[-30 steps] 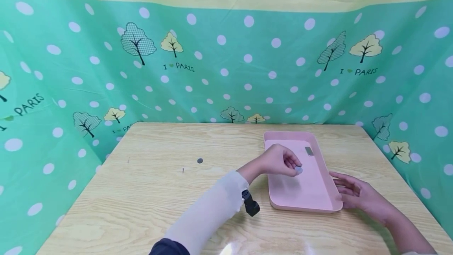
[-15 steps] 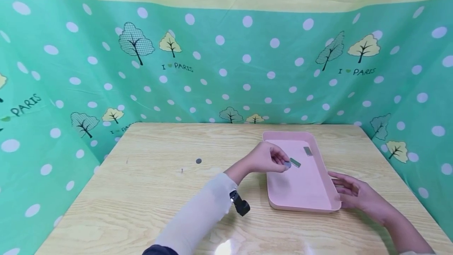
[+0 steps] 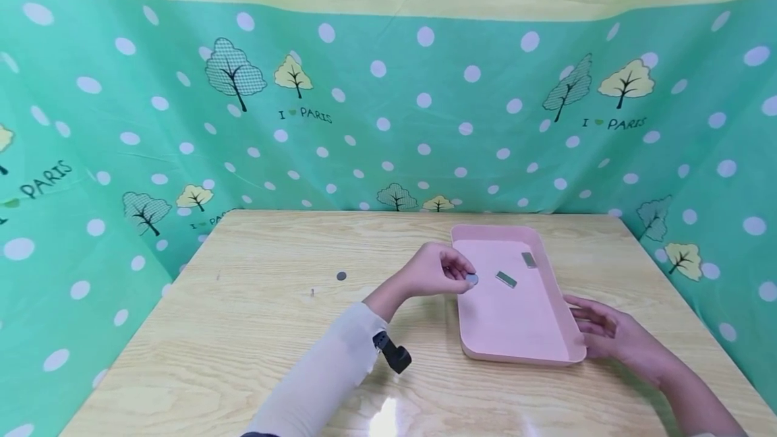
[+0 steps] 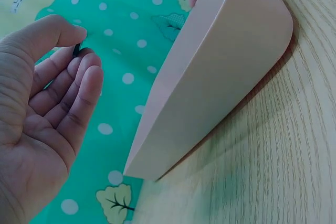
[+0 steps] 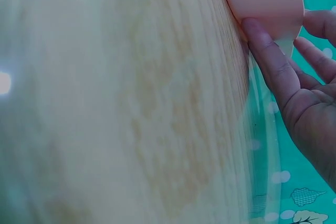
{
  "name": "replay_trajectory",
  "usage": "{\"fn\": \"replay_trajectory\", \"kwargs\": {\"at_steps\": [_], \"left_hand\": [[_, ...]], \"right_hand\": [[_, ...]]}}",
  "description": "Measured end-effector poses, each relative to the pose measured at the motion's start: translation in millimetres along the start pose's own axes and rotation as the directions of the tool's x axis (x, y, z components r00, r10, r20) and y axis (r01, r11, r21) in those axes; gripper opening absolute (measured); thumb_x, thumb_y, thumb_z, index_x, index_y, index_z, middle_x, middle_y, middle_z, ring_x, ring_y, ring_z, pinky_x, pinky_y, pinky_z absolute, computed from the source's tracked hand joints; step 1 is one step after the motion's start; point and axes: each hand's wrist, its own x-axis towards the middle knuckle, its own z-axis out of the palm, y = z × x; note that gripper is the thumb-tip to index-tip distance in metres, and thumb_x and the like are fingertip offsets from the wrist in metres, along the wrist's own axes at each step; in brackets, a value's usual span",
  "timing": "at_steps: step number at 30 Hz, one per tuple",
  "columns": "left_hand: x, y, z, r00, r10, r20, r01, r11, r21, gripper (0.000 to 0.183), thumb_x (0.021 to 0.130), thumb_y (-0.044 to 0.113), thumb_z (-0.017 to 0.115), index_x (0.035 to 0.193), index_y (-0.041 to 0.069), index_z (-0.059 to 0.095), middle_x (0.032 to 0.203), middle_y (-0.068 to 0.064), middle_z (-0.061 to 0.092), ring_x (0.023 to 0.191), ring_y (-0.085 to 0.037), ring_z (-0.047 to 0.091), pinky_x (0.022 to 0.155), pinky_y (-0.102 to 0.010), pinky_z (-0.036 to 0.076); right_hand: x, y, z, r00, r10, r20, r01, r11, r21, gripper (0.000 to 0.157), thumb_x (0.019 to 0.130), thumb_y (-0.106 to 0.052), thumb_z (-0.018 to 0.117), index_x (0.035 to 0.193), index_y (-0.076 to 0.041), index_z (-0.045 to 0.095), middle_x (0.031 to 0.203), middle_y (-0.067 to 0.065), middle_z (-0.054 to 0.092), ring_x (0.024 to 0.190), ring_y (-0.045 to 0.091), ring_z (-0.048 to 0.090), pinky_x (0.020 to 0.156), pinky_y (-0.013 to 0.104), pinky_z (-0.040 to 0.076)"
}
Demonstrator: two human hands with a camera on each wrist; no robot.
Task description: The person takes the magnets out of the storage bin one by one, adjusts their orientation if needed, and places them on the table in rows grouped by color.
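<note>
My left hand (image 3: 432,271) pinches a small round grey disc (image 3: 472,279) between thumb and fingertips, over the left rim of a shallow pink tray (image 3: 510,329). In the left wrist view the disc (image 4: 77,49) shows edge-on as a thin dark sliver. Inside the tray lie two small shiny rectangular plates, one plate (image 3: 506,280) near the middle and another plate (image 3: 529,259) by the right wall. My right hand (image 3: 619,336) rests against the tray's right outer side near the front corner, its thumb (image 5: 257,30) on the wall and its fingers extended.
A dark round disc (image 3: 341,276) lies on the wooden table (image 3: 243,356) left of the tray, with a tiny thin piece (image 3: 312,293) near it. A green dotted curtain (image 3: 340,154) hangs behind the table and on both sides.
My left hand has moved left with the disc, from over the middle of the tray to its left rim. The middle plate has come into sight. My right hand has stayed put.
</note>
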Motion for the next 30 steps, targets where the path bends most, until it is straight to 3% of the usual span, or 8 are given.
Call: {"fn": "replay_trajectory", "kwargs": {"at_steps": [3, 8, 17, 24, 30], "left_hand": [[-5.0, 0.5, -2.6, 1.0, -0.002, -0.013, 0.002, 1.0, -0.013, 0.012, 0.079, 0.004, 0.076, 0.091, 0.0, 0.074, 0.079, -0.003, 0.071, 0.071, -0.012, 0.065, 0.068, -0.026, 0.056], [-12.7, 0.6, -9.4, 0.999, 0.006, -0.036, -0.006, 1.0, -0.007, 0.014, 0.079, 0.002, 0.075, 0.092, -0.002, 0.073, 0.081, -0.009, 0.071, 0.071, -0.012, 0.065, 0.067, -0.026, 0.056], [-26.3, -2.9, -24.1, 0.999, 0.022, -0.04, -0.019, 0.997, 0.079, 0.016, 0.08, 0.005, 0.076, 0.093, -0.004, 0.073, 0.079, 0.0, 0.07, 0.071, -0.012, 0.064, 0.067, -0.027, 0.057], [-36.8, -7.8, -35.0, 0.997, -0.005, -0.076, 0.012, 0.995, 0.097, 0.012, 0.08, 0.007, 0.076, 0.091, 0.003, 0.074, 0.079, 0.001, 0.07, 0.072, -0.014, 0.065, 0.068, -0.028, 0.057], [-44.9, -11.8, -43.0, 0.994, -0.01, -0.106, 0.023, 0.993, 0.116, 0.012, 0.08, 0.006, 0.076, 0.092, 0.002, 0.074, 0.079, 0.001, 0.07, 0.072, -0.014, 0.066, 0.068, -0.029, 0.057]], "right_hand": [[-0.2, 0.6, 0.4, 1.0, 0.016, -0.001, -0.016, 1.0, -0.003, 0.069, 0.095, -0.014, 0.063, 0.151, 0.001, 0.025, 0.142, 0.022, 0.044, 0.105, -0.002, 0.059, 0.081, 0.039, 0.057], [-0.7, 0.9, 0.9, 1.0, 0.015, -0.003, -0.015, 1.0, -0.009, 0.069, 0.096, -0.014, 0.063, 0.151, 0.001, 0.025, 0.141, 0.019, 0.046, 0.105, -0.002, 0.059, 0.081, 0.039, 0.057], [-0.1, 0.0, 1.6, 1.0, -0.004, -0.003, 0.004, 1.0, -0.016, 0.068, 0.095, -0.013, 0.063, 0.151, 0.002, 0.026, 0.14, 0.024, 0.045, 0.105, -0.002, 0.059, 0.08, 0.039, 0.057], [-0.8, 0.3, 1.7, 1.0, 0.001, 0.0, -0.001, 1.0, -0.006, 0.069, 0.095, -0.013, 0.063, 0.151, 0.001, 0.026, 0.139, 0.018, 0.047, 0.105, -0.001, 0.059, 0.08, 0.04, 0.057], [-0.6, 0.1, 1.4, 1.0, -0.001, -0.01, 0.001, 1.0, -0.02, 0.069, 0.095, -0.013, 0.064, 0.151, 0.001, 0.025, 0.141, 0.021, 0.046, 0.105, -0.002, 0.059, 0.08, 0.039, 0.057]]}}
